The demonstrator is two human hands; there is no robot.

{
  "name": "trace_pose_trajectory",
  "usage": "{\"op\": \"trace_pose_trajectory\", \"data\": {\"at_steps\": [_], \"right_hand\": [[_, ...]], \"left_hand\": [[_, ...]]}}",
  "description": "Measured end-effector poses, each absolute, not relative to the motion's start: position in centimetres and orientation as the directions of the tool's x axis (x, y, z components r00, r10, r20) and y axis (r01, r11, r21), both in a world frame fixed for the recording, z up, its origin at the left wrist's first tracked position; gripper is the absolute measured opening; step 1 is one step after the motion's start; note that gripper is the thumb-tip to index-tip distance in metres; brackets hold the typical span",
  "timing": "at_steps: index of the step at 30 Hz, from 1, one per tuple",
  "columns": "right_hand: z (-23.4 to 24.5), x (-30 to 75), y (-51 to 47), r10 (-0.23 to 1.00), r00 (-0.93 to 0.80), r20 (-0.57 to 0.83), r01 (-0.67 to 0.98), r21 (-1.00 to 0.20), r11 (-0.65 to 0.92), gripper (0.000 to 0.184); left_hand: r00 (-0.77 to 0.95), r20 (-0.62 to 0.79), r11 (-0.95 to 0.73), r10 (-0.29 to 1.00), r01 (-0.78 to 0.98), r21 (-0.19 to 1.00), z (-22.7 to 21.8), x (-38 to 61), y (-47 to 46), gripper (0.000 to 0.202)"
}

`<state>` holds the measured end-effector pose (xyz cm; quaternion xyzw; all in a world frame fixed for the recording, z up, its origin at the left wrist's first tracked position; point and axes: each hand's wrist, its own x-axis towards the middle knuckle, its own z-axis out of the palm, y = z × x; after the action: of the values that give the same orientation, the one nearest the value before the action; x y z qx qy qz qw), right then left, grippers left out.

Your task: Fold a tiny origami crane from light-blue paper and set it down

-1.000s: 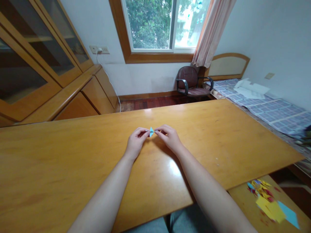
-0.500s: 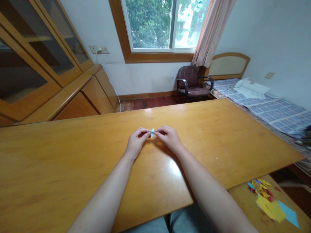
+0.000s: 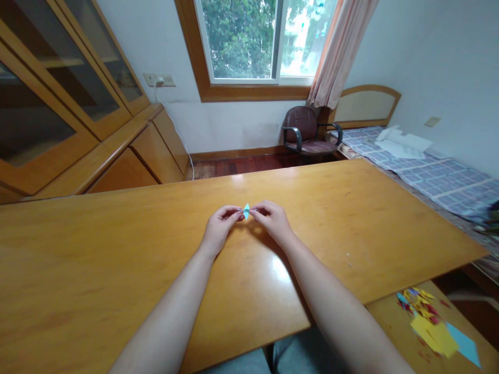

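Head view: a small, pointed, light-blue paper piece (image 3: 246, 211) is pinched between the closed fingertips of the left hand (image 3: 219, 228) and right hand (image 3: 273, 222), over a glossy yellow-brown wooden table (image 3: 117, 249). Beyond and well left of the left hand, a brown wooden glass-doored cabinet (image 3: 88, 124) is seen, its contents indistinct. Nearer and rightward of the right hand, a multicoloured paper pile (image 3: 421, 302) is laid beside a flat yellow paper sheet (image 3: 436, 337).

Left fingers (image 3: 230, 209), right fingers (image 3: 265, 207) pinched
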<state>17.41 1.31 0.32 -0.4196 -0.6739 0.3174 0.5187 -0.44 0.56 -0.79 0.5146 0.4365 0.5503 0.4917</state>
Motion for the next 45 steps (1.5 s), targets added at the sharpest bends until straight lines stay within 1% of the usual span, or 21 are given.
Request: {"op": "trace_pose_trajectory", "data": {"at_steps": [8,18,28,38,42,45], "right_hand": [[0.33,17.30,1.33,0.914,-0.092,0.394,0.234,-0.884,0.405,0.015],[-0.33,17.22,1.45,0.930,-0.101,0.354,0.182,-0.912,0.367,0.014],[-0.04,17.21,1.30,0.896,-0.140,0.422,0.259,-0.858,0.444,0.009],[0.10,17.25,1.24,0.844,-0.196,0.499,0.359,-0.765,0.535,0.007],[0.30,17.18,1.05,0.850,-0.194,0.491,0.367,-0.767,0.527,0.008],[0.25,17.15,1.03,0.866,-0.177,0.468,0.348,-0.793,0.500,0.009]], "left_hand": [[0.012,0.109,-0.107,0.994,-0.124,0.987,-0.38,-0.30,0.37,0.025],[0.021,0.145,-0.143,0.989,-0.064,0.988,-0.19,-0.35,0.21,0.021],[0.015,0.150,-0.150,0.989,-0.005,0.989,-0.33,-0.49,0.29,0.022],[-0.016,0.100,-0.099,0.995,0.025,0.995,-0.48,-0.44,0.45,0.025],[-0.027,0.095,-0.094,0.995,0.035,0.995,-0.38,-0.41,0.40,0.027],[-0.025,0.094,-0.094,0.995,0.029,0.995,-0.24,-0.36,0.31,0.027]]}}
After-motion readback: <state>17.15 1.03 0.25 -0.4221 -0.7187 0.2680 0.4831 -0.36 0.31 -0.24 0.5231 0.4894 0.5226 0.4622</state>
